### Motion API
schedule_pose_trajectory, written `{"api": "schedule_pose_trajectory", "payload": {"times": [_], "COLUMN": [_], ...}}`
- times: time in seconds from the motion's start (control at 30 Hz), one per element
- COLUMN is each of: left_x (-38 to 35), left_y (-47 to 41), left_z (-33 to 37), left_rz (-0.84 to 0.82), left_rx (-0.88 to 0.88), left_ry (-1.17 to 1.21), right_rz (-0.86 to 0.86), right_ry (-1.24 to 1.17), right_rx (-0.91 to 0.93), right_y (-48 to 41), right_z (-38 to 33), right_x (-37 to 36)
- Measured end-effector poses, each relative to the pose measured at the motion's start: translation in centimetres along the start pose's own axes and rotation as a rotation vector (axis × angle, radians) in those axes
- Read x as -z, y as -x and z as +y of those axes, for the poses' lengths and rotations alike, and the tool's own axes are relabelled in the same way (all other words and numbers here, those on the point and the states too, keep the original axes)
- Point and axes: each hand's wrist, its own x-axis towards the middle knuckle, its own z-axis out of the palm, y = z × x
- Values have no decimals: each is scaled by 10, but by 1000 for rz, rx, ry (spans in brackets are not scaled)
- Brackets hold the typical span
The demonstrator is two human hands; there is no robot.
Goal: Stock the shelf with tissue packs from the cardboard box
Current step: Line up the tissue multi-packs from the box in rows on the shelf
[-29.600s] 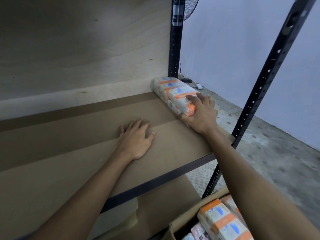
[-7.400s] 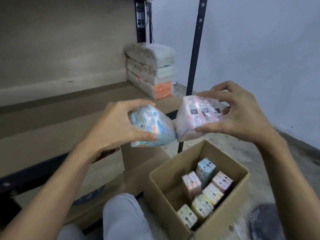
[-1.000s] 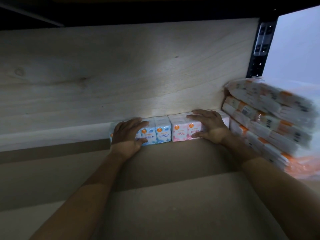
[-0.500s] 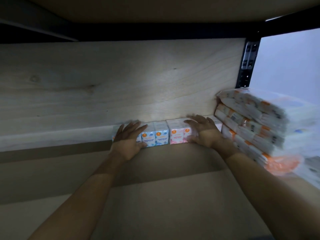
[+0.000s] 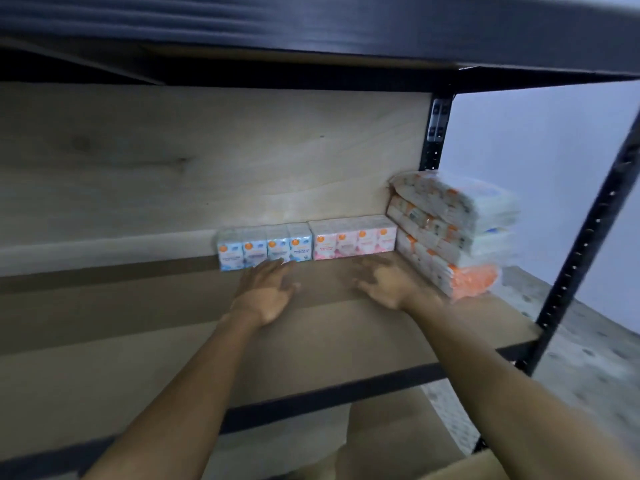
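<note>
While the left hand (image 5: 265, 296) and right hand (image 5: 388, 285) hover spread and empty, the packs (image 5: 304, 245) line the shelf's (image 5: 156, 348) back edge. A right arm brushing the corner stack (image 5: 453, 233) could topple it

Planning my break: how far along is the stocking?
Done: a blue pack and a pink pack stand side by side at the back, beside the stacked packs. In hand: nothing; left hand and right hand are open. Left: the shelf has room beside the blue pack; the box's contents are hidden.
</note>
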Motion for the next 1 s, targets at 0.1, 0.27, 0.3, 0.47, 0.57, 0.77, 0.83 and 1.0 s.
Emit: {"api": "schedule_pose_trajectory", "payload": {"times": [0.1, 0.27, 0.3, 0.47, 0.57, 0.77, 0.83, 1.0], "left_x": [2, 3, 1, -13, -25, -62, -80, -133], "left_y": [29, 73, 80, 104, 121, 157, 166, 189], "left_z": [22, 62, 69, 111, 144, 209, 224, 253], "left_rz": [0, -26, -36, -63, -77, -163, -206, -339], "left_rx": [-14, -83, -103, -202, -277, -441, -456, -427], "left_ry": [25, 138, 164, 235, 311, 432, 458, 532], "right_rz": [-4, -22, -10, 76, 129, 274, 285, 249], "right_ry": [-38, -64, -74, -152, -166, -176, -164, -181], "right_rx": [-4, -57, -64, -106, -151, -270, -321, -474], "right_y": [36, 92, 103, 160, 196, 269, 289, 331], "right_z": [-10, -15, -13, 0, 19, 66, 80, 122], "right_x": [4, 9, 8, 8, 7, 3, -3, -34]}}
